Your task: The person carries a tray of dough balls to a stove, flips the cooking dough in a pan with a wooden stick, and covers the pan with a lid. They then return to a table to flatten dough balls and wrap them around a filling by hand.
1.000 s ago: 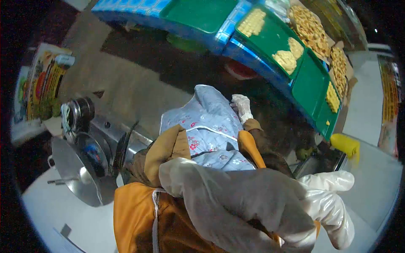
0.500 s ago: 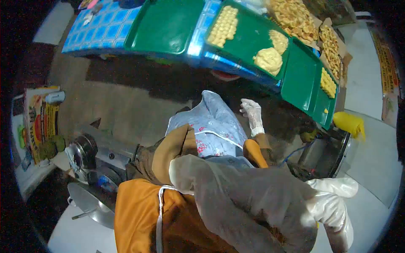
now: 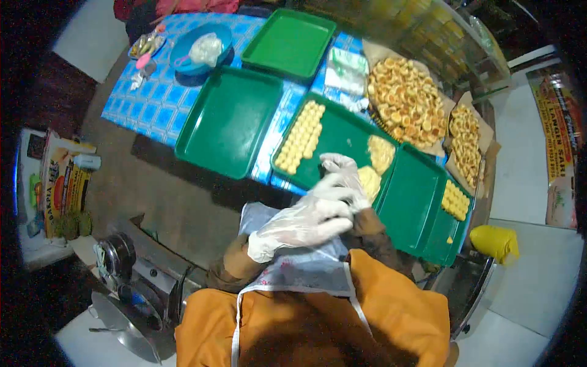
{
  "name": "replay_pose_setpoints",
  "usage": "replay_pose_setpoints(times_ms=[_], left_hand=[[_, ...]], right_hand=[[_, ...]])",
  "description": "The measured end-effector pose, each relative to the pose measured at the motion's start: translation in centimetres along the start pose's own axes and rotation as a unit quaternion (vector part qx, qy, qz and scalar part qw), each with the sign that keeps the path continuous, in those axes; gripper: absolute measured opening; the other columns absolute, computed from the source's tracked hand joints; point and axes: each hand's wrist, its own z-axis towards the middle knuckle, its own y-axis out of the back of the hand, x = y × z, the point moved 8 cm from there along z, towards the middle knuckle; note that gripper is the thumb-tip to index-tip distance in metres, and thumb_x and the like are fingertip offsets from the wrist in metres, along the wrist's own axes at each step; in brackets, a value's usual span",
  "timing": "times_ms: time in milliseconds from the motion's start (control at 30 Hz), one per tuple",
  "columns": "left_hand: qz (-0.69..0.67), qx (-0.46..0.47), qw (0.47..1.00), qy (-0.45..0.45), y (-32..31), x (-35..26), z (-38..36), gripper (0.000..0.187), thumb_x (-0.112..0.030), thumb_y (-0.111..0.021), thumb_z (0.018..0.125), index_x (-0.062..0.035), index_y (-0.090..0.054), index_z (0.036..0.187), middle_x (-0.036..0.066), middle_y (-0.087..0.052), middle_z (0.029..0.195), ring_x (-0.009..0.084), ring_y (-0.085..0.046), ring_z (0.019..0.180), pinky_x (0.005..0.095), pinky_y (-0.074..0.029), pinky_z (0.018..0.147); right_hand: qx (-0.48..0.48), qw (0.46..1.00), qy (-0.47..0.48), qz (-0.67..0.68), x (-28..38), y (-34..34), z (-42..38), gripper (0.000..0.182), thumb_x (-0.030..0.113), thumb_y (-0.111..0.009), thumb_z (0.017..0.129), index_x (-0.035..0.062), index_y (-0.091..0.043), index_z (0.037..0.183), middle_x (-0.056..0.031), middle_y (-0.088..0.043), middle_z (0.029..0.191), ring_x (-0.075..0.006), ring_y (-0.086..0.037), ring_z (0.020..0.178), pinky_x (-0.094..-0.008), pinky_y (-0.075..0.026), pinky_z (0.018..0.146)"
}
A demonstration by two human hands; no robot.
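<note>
My left hand (image 3: 302,221), in a thin whitish glove, reaches across from the left, fingers stretched and spread, with the tips overlapping my right hand. My right hand (image 3: 347,176), gloved too, has loosely bent fingers partly hidden by the left; I see nothing held in either. Both are over the near edge of a green tray (image 3: 342,131). On that tray, rows of small pale dough balls (image 3: 299,137) lie at the left. A smooth yellow dough lump (image 3: 369,182) sits just right of my right hand, with a rougher crumbly lump (image 3: 381,154) behind it.
Green trays (image 3: 229,122) stand on a blue checked tablecloth (image 3: 143,113). A blue basin (image 3: 189,52) holds a plastic bag. Browned small pastries (image 3: 406,101) are heaped at the back right. More dough balls (image 3: 455,200) lie on the right tray. A metal pan (image 3: 131,327) stands lower left.
My left hand has come down from close to the camera at the right to meet my right hand, which has moved up to the tray. The view has tilted up, showing more table.
</note>
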Motion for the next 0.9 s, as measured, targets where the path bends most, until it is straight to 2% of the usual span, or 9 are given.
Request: replay_pose_setpoints(times_ms=[67, 133, 200, 333, 533, 667, 700, 833, 900], left_hand=[[0.159, 0.026, 0.982, 0.102, 0.0, 5.9, -1.9, 0.018, -0.021, -0.062, 0.095, -0.0048, -0.068, 0.099, 0.022, -0.055, 0.133, 0.0435, -0.044, 0.130, 0.0510, -0.032, 0.114], [0.291, -0.030, 0.956, 0.014, 0.3, 10.8, -4.3, 0.017, -0.019, -0.061, 0.093, -0.0029, -0.066, 0.092, 0.019, -0.063, 0.106, 0.0398, -0.051, 0.118, 0.0496, -0.037, 0.109], [0.213, -0.129, 0.949, 0.191, 3.0, 15.0, -4.5, 0.016, -0.018, -0.062, 0.091, -0.0023, -0.064, 0.086, 0.018, -0.061, 0.095, 0.0378, -0.053, 0.108, 0.0483, -0.041, 0.098], [0.189, -0.139, 0.946, 0.226, 4.2, 20.1, -3.6, 0.023, -0.019, -0.063, 0.089, 0.0000, -0.061, 0.077, 0.020, -0.059, 0.090, 0.0386, -0.056, 0.091, 0.0469, -0.045, 0.078], [0.224, -0.189, 0.948, 0.125, 5.3, 23.3, -1.8, 0.017, -0.015, -0.062, 0.089, 0.0001, -0.060, 0.082, 0.021, -0.059, 0.087, 0.0394, -0.057, 0.085, 0.0513, -0.045, 0.075], [0.329, -0.122, 0.937, 0.010, 4.9, 21.5, 0.8, 0.016, -0.009, -0.061, 0.088, 0.0011, -0.063, 0.099, 0.022, -0.060, 0.110, 0.0453, -0.052, 0.108, 0.0535, -0.045, 0.094], [0.285, -0.003, 0.954, 0.090, 3.9, 22.6, 1.8, 0.027, -0.011, -0.061, 0.088, 0.0018, -0.061, 0.111, 0.025, -0.056, 0.125, 0.0522, -0.042, 0.125, 0.0575, -0.036, 0.108], [0.356, 0.043, 0.933, 0.034, -0.2, 23.7, 2.3, 0.038, -0.016, -0.063, 0.089, 0.0021, -0.055, 0.121, 0.028, -0.051, 0.135, 0.0559, -0.032, 0.137, 0.0636, -0.027, 0.114], [0.334, 0.039, 0.941, 0.035, 0.0, 23.3, 2.3, 0.036, -0.016, -0.063, 0.089, 0.0019, -0.056, 0.120, 0.028, -0.051, 0.135, 0.0559, -0.032, 0.137, 0.0633, -0.027, 0.114]], right_hand=[[-0.087, 0.986, 0.038, -0.140, 2.4, 0.7, 4.2, 0.025, 0.016, -0.065, 0.090, 0.0003, -0.074, 0.108, -0.0124, -0.076, 0.100, -0.0210, -0.071, 0.091, -0.0323, -0.054, 0.082], [-0.165, 0.959, 0.118, -0.200, 1.6, 1.3, 9.1, 0.030, 0.023, -0.065, 0.088, 0.0048, -0.074, 0.111, -0.0168, -0.075, 0.105, -0.0276, -0.072, 0.097, -0.0362, -0.054, 0.085], [-0.108, 0.965, 0.105, -0.217, 3.4, -0.4, 10.9, 0.028, 0.019, -0.067, 0.085, 0.0040, -0.075, 0.106, -0.0165, -0.075, 0.099, -0.0262, -0.071, 0.089, -0.0361, -0.053, 0.081], [-0.167, 0.918, 0.078, -0.352, 2.8, -0.8, 13.0, 0.018, 0.020, -0.075, 0.074, 0.0045, -0.072, 0.083, -0.0147, -0.072, 0.081, -0.0286, -0.069, 0.078, -0.0405, -0.052, 0.071], [-0.233, 0.968, 0.069, -0.057, 0.2, 0.6, 12.1, 0.006, 0.006, -0.072, 0.075, 0.0024, -0.067, 0.078, -0.0067, -0.067, 0.072, -0.0171, -0.063, 0.062, -0.0318, -0.049, 0.055], [-0.368, 0.863, 0.090, 0.333, -0.4, 5.9, 5.7, 0.015, 0.009, -0.070, 0.084, -0.0029, -0.071, 0.093, -0.0085, -0.069, 0.083, -0.0167, -0.064, 0.065, -0.0262, -0.050, 0.053], [-0.377, 0.890, 0.051, 0.250, -0.5, 6.3, 5.1, 0.017, 0.010, -0.070, 0.085, -0.0035, -0.070, 0.095, -0.0082, -0.069, 0.084, -0.0161, -0.064, 0.065, -0.0255, -0.049, 0.052], [-0.339, 0.937, -0.077, 0.035, -2.6, 5.6, 4.1, 0.022, 0.013, -0.067, 0.089, -0.0039, -0.070, 0.103, -0.0112, -0.069, 0.090, -0.0221, -0.065, 0.075, -0.0331, -0.053, 0.061], [-0.412, 0.819, 0.020, -0.400, 1.5, 7.2, 3.6, 0.025, 0.010, -0.065, 0.089, -0.0011, -0.069, 0.110, -0.0151, -0.069, 0.096, -0.0272, -0.065, 0.087, -0.0406, -0.053, 0.071]])
